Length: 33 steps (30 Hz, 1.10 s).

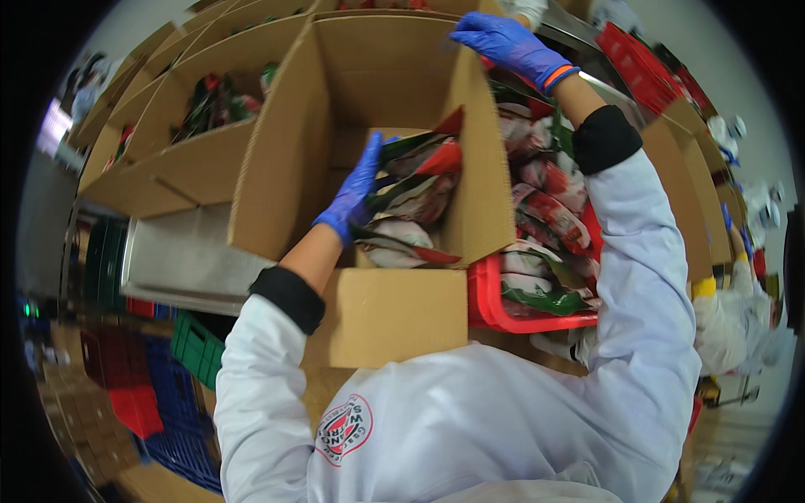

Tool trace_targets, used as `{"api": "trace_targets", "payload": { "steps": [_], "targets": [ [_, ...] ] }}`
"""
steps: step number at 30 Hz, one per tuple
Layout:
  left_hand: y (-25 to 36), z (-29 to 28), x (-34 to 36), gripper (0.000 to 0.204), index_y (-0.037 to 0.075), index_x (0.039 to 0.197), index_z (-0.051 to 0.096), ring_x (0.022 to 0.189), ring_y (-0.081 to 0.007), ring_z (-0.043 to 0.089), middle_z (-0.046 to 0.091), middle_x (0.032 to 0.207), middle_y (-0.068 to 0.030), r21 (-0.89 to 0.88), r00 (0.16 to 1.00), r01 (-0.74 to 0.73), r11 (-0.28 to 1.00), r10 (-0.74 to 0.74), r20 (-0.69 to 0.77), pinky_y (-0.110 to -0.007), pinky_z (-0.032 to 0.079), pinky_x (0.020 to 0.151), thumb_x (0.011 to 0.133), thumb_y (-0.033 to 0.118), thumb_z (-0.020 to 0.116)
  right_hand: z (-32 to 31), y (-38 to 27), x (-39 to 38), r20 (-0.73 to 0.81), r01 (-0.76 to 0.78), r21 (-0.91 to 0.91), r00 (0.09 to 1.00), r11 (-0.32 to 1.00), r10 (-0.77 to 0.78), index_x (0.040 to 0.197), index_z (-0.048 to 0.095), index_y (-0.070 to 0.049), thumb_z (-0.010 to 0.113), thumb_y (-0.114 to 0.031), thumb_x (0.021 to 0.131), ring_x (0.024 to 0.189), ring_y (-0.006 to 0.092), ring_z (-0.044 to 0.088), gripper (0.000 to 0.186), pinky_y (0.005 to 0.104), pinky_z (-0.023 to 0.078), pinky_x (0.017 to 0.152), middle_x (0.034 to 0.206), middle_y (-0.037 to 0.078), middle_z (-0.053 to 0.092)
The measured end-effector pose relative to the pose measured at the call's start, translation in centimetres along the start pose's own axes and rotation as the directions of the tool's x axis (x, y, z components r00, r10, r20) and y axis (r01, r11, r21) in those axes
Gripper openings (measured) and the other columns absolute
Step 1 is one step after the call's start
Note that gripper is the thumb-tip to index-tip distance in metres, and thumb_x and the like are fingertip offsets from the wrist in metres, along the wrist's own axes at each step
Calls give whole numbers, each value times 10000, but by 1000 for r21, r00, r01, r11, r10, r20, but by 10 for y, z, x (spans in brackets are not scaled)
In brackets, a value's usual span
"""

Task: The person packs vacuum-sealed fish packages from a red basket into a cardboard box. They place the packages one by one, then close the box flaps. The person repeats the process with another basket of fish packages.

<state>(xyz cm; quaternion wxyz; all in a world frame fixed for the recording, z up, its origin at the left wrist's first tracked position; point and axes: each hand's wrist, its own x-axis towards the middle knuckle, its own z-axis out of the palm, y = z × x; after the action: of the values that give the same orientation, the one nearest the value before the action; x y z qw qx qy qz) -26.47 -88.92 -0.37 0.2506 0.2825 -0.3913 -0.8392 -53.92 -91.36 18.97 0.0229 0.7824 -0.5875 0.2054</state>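
An open cardboard box (277,168) stands before me with its near flap folded down. Inside, several plastic food packs (419,184) in red, green and clear film lean in a row along its right side. My left hand (356,193), in a blue glove, reaches into the box; its fingers are stretched out and lie against the left ends of the packs. At the box's far right corner, my right hand (516,49), also gloved in blue, hovers over the rim with fingers slightly bent and apart. I see nothing held in it.
To the right of the box, a red crate (537,323) holds more packs (545,218). Other cardboard boxes (180,168) with packs stand at the left. A steel tray (189,256) lies below them. Green and blue crates (172,402) are stacked lower left. Other people work at the right.
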Motion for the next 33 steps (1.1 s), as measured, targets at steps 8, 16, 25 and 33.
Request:
{"api": "trace_targets", "payload": {
  "steps": [8, 16, 25, 33],
  "targets": [
    [2, -1, 5, 747, 183, 1395, 455, 1274, -271, 383, 414, 1405, -68, -71, 998, 11, 997, -7, 63, -410, 445, 979, 858, 702, 465, 91, 99, -103, 94, -160, -382, 973, 910, 210, 1133, 606, -74, 639, -421, 811, 951, 373, 619, 474, 452, 487, 815, 1012, 211, 651],
    [-6, -5, 3, 849, 51, 1377, 452, 1300, -275, 361, 372, 1439, -103, 11, 994, 4, 1000, -3, -106, -386, 444, 976, 824, 689, 542, 95, 93, -142, 215, -12, -231, 975, 973, 63, 823, 684, -73, 533, -414, 893, 761, 364, 642, 380, 451, 507, 682, 839, 210, 652],
    [-1, 4, -5, 747, 72, 1356, 487, 1313, -220, 367, 471, 1379, -103, 77, 1000, 5, 997, -3, -23, -343, 376, 1033, 858, 624, 554, 58, -2, -227, 707, -660, 353, 652, 663, 273, 884, 675, 2, 597, -507, 884, 629, 130, 507, 515, 281, 430, 597, 718, 42, 599],
    [5, 33, -29, 703, 82, 1362, 489, 1269, -217, 426, 491, 1368, -102, 296, 987, -141, 945, 157, -33, -332, 377, 1028, 892, 604, 513, 65, 22, -258, 778, -854, 418, 513, 309, 364, 830, 665, -105, 597, -455, 902, 645, 84, 504, 363, 256, 410, 585, 747, -40, 588]
  ]
}}
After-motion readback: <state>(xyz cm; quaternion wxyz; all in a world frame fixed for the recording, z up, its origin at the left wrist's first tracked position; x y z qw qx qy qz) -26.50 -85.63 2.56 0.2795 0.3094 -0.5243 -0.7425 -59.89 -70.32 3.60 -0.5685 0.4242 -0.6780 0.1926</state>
